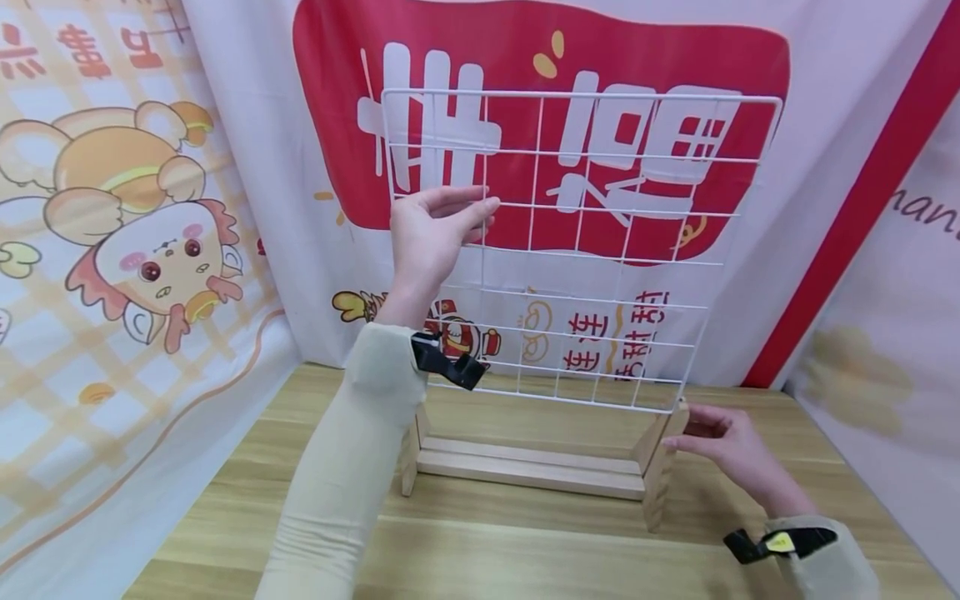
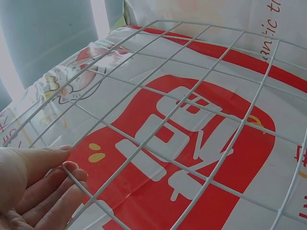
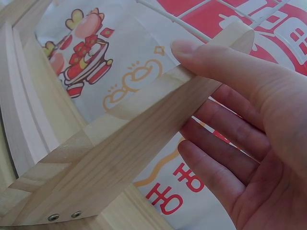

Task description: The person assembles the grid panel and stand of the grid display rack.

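Observation:
A white wire grid panel (image 1: pixel 600 96) stands upright, leaning back slightly, with its lower edge at a light wooden stand (image 1: pixel 525 475). My left hand (image 1: pixel 435 233) pinches a wire near the panel's left side; the left wrist view shows thumb and fingers of that hand (image 2: pixel 43 187) around the wire. My right hand (image 1: pixel 738 450) grips the top of the stand's right side piece. In the right wrist view, the thumb lies on the front edge of the wooden side piece (image 3: pixel 139 139), with the fingers behind it. My left forearm partly covers the stand's left side piece.
The stand rests on a wood-grain tabletop (image 1: pixel 480 558). Behind it hangs a white cloth with a large red printed patch (image 1: pixel 517 33). A checked cartoon cloth (image 1: pixel 45 417) borders the left, and another pale cloth (image 1: pixel 885 317) the right.

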Demonstrator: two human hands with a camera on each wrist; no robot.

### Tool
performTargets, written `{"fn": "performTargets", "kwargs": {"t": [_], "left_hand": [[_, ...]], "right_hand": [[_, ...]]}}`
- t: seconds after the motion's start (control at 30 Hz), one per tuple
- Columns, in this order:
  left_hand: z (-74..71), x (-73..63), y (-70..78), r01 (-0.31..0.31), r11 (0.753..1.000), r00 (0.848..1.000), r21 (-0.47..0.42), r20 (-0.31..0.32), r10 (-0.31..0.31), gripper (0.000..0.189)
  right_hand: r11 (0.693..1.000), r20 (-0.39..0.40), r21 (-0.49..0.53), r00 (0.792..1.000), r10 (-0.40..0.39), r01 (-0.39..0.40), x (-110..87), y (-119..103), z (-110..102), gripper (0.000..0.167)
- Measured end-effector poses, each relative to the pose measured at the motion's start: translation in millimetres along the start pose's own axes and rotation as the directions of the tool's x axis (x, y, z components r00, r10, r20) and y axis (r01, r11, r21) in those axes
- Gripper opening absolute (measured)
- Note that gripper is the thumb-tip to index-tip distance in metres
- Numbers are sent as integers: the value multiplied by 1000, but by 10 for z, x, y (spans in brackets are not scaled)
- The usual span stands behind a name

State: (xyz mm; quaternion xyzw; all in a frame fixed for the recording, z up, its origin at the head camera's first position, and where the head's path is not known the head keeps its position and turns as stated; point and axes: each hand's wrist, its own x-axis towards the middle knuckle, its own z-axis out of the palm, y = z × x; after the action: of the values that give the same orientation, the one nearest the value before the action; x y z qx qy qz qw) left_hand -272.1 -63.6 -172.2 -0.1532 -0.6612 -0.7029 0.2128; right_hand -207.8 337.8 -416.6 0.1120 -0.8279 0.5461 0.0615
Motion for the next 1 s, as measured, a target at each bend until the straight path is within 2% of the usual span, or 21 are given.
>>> {"fn": "performTargets", "kwargs": {"t": [0.43, 1.0], "left_hand": [[-5, -62, -58, -42, 999, 999, -31, -10, 42, 34], [-9, -187, -146, -80, 997, 997, -19, -13, 80, 35]], "right_hand": [[1000, 5, 8, 1000, -17, 17, 6, 18, 3, 49], [1000, 5, 3, 1000, -4, 4, 13, 7, 3, 51]]}}
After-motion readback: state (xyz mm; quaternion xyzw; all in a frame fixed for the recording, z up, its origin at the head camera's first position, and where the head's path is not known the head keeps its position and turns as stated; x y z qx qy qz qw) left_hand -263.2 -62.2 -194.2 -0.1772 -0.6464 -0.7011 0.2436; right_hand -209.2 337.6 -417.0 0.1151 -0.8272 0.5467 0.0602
